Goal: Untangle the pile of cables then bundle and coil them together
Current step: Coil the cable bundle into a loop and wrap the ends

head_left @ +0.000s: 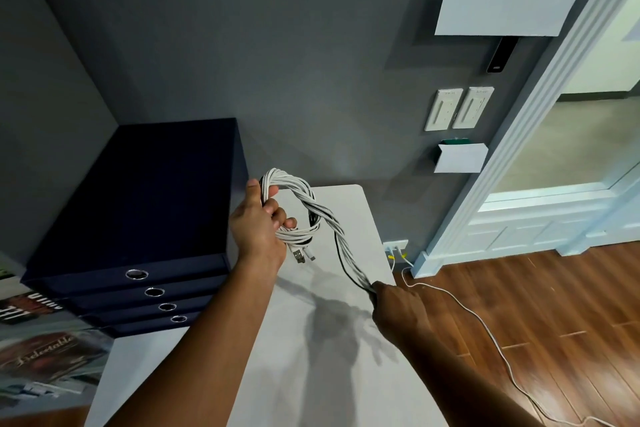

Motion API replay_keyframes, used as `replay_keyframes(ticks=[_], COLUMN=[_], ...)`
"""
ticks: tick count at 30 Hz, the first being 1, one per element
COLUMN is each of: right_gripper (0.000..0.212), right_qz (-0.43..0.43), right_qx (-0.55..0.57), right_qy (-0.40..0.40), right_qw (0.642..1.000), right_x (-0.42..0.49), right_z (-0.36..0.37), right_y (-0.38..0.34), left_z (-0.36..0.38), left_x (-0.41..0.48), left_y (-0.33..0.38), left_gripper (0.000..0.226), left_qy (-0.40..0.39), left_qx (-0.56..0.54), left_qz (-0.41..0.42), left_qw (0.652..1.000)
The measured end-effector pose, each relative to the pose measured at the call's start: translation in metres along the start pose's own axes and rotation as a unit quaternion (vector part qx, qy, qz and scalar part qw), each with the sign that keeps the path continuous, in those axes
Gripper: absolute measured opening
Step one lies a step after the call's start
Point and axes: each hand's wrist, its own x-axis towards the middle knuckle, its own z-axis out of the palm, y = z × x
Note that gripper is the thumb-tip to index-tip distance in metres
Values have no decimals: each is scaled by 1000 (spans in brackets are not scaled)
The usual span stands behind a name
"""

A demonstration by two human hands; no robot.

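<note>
Plainly, the coiling was well along. The left hand (258,225) had its fingers curled through the coil of white cables (298,204) and gripped the loops above the table (358,215), with the plug ends (303,255) dangling just under that grip. From the coil a twisted tail (344,246), one dark cable among the white, ran down to the right hand (398,308), whose fingers were closed round it.

By my judgement the next wrap needed the right hand to feed the tail under even tension and carry it up over the left fingers. Letting the twist unwind would let the loop lie flat beside the others, and a slack tail might snag on the plug ends.

Left of the holding hand stood a navy drawer box (138,218), close enough to bump. Right of the pulling hand a wall socket (395,246) fed a loose white cord (485,326) across the wooden floor. That cord looked separate from the bundle and was best left out of it.
</note>
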Motion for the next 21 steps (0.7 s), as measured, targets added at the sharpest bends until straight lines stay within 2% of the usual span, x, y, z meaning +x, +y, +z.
replay_keyframes(ticks=[2, 4, 6, 9, 12, 13, 18, 21], right_gripper=[11, 17, 11, 12, 21, 24, 40, 40], right_qz=[47, 75, 87, 124, 285, 291, 308, 322], right_qx=[20, 91, 192, 415, 603, 626, 713, 712], right_qy=[14, 3, -4, -27, -77, -96, -80, -96], right_qw=[999, 993, 977, 901, 742, 717, 625, 617], right_x=[2, 8, 12, 20, 20, 22, 29, 30], right_z=[0, 6, 4, -2, -14, -13, -17, -14], right_y=[3, 9, 15, 12, 5, 4, -6, -11], left_z=[-3, -4, -5, -7, -12, -14, -30, -35], left_x=[0, 1, 2, 2, 0, -1, -10, -21], left_y=[-4, -9, -12, -15, -26, -31, -55, -63], left_gripper=[41, 42, 42, 42, 41, 40, 35, 32], left_qy=[-15, -25, -26, -28, -25, -22, -21, -41], left_qx=[-13, -28, -46, -73, -83, -83, -61, -58], left_qz=[-11, -27, -42, -63, -91, -101, -170, -212], left_qw=[1000, 999, 998, 995, 992, 991, 983, 975])
